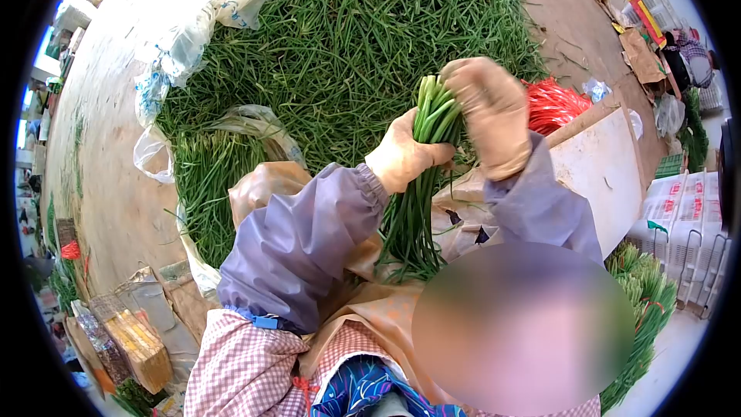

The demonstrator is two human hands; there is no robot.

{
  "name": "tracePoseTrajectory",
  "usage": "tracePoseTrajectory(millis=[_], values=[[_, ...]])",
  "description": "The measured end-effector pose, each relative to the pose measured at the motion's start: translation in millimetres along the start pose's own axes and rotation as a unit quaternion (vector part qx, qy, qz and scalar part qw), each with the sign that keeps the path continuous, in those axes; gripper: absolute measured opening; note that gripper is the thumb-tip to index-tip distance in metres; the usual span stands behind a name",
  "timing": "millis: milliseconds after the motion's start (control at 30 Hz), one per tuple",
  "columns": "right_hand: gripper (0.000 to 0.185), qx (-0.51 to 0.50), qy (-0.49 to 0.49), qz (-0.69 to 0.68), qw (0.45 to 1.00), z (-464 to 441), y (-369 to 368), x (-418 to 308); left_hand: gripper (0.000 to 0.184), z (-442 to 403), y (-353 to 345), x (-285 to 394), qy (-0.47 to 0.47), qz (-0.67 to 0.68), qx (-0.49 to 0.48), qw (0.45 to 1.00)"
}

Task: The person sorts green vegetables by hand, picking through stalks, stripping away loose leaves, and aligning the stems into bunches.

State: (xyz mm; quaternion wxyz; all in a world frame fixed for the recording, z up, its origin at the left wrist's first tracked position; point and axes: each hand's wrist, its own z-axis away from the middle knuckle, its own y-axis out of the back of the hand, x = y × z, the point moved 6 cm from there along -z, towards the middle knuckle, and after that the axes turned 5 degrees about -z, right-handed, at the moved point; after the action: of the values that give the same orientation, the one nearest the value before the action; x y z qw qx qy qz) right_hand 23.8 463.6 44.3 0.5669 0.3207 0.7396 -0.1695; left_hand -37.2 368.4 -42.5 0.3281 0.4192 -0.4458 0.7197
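My left hand (407,153), seemingly gloved, is closed around a bunch of long green stalks (417,208). Their pale cut ends stick up above my thumb, and the thin leafy ends hang down toward my lap. At the upper right of the bunch is my right hand (490,116), bent at the fingers and smeared by motion. Whether it grips any stalk cannot be made out. Behind both hands spreads a large heap of loose green stalks (355,38).
More stalks (212,177) lie in a clear plastic bag at left. Red ties (552,104) sit by a pale board (598,158) on the right. White crates (683,216) and tied green bunches (644,293) are farther right. Flattened cardboard (139,340) lies lower left. A blurred oval hides the lower right.
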Motion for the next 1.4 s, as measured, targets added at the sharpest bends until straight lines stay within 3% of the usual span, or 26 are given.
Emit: tracePoseTrajectory(millis=[100, 167, 200, 300, 500, 567, 600, 700, 767, 833, 900, 933, 967, 1033, 1100, 1133, 1200, 1267, 1300, 1367, 1400], values=[[0.014, 0.072, -0.01, -0.296, 0.953, -21.1, 51.7, 3.3, 0.038, 1.9, -3.0, -1.2, 0.047, 0.054, -0.033, 0.997], [0.014, 0.082, -0.028, -0.164, 0.983, -18.1, 78.3, 7.1, 0.038, 1.2, -0.7, 1.0, 0.064, 0.083, -0.047, 0.993], [0.014, 0.03, -0.065, 0.005, 0.997, -14.5, 76.8, 6.9, 0.037, 0.1, 2.5, 3.4, 0.061, 0.07, -0.03, 0.995], [0.025, -0.067, -0.237, 0.047, 0.968, 19.5, 29.7, 18.6, 0.033, -0.3, 7.6, 3.8, 0.063, 0.029, 0.017, 0.997], [0.019, -0.048, -0.214, -0.108, 0.97, 31.0, 5.9, 50.7, 0.037, 0.8, 8.7, 12.6, 0.025, -0.005, 0.001, 1.0], [0.014, -0.063, -0.198, 0.05, 0.977, 25.6, 17.6, 50.5, 0.038, 4.4, 12.5, 16.6, 0.043, -0.051, 0.034, 0.997], [0.012, -0.07, -0.106, 0.176, 0.976, 16.6, 24.4, 39.1, 0.039, 5.5, 14.4, 15.4, 0.05, -0.063, 0.034, 0.996], [0.004, 0.132, -0.095, -0.014, 0.987, -22.3, 77.2, 49.4, 0.043, 6.6, 19.5, 14.0, 0.058, -0.057, 0.024, 0.996], [0.022, 0.15, -0.136, -0.093, 0.975, -55.6, 127.9, 59.6, 0.044, 7.1, 22.6, 16.7, 0.056, -0.039, 0.035, 0.997], [0.036, 0.092, -0.194, -0.196, 0.957, -72.5, 141.1, 74.2, 0.045, 6.8, 25.8, 22.5, 0.047, -0.049, 0.046, 0.997], [0.042, 0.027, -0.231, 0.106, 0.967, -75.1, 187.5, 117.1, 0.046, 7.7, 27.5, 24.7, 0.048, -0.054, 0.054, 0.996], [0.041, -0.047, -0.21, 0.29, 0.933, -77.5, 223.5, 137.2, 0.047, 7.8, 27.6, 25.6, 0.052, -0.058, 0.053, 0.996], [0.039, -0.12, -0.18, 0.461, 0.86, -78.5, 256.0, 151.0, 0.048, 7.4, 26.3, 27.0, 0.056, -0.061, 0.052, 0.995], [0.031, -0.12, -0.275, 0.574, 0.762, -59.4, 290.7, 164.7, 0.051, 7.2, 22.8, 28.4, 0.067, -0.069, 0.05, 0.994], [0.026, -0.126, -0.286, 0.69, 0.653, -39.3, 299.7, 169.9, 0.052, 4.4, 18.6, 27.8, 0.073, -0.078, 0.036, 0.994], [0.025, -0.146, -0.28, 0.72, 0.618, -37.7, 305.5, 180.9, 0.028, 2.2, 17.3, 28.3, 0.085, -0.069, 0.031, 0.993], [0.023, -0.187, -0.263, 0.777, 0.54, -35.4, 316.7, 202.1, 0.028, -3.1, 17.0, 23.4, 0.095, -0.073, 0.029, 0.992], [0.023, -0.157, -0.276, 0.751, 0.579, -38.7, 326.9, 208.8, 0.029, -7.7, 17.4, 17.8, 0.109, -0.067, 0.032, 0.991], [0.024, -0.141, -0.283, 0.736, 0.598, -39.6, 324.4, 206.0, 0.037, -10.0, 17.5, 15.7, 0.106, -0.072, 0.033, 0.991], [0.025, -0.062, -0.314, 0.648, 0.691, -33.3, 324.1, 191.8, 0.055, -13.5, 16.6, 13.0, 0.1, -0.08, 0.036, 0.991], [0.025, -0.021, -0.325, 0.599, 0.732, -31.6, 322.8, 184.9, 0.055, -14.6, 16.2, 12.4, 0.102, -0.08, 0.034, 0.991]])
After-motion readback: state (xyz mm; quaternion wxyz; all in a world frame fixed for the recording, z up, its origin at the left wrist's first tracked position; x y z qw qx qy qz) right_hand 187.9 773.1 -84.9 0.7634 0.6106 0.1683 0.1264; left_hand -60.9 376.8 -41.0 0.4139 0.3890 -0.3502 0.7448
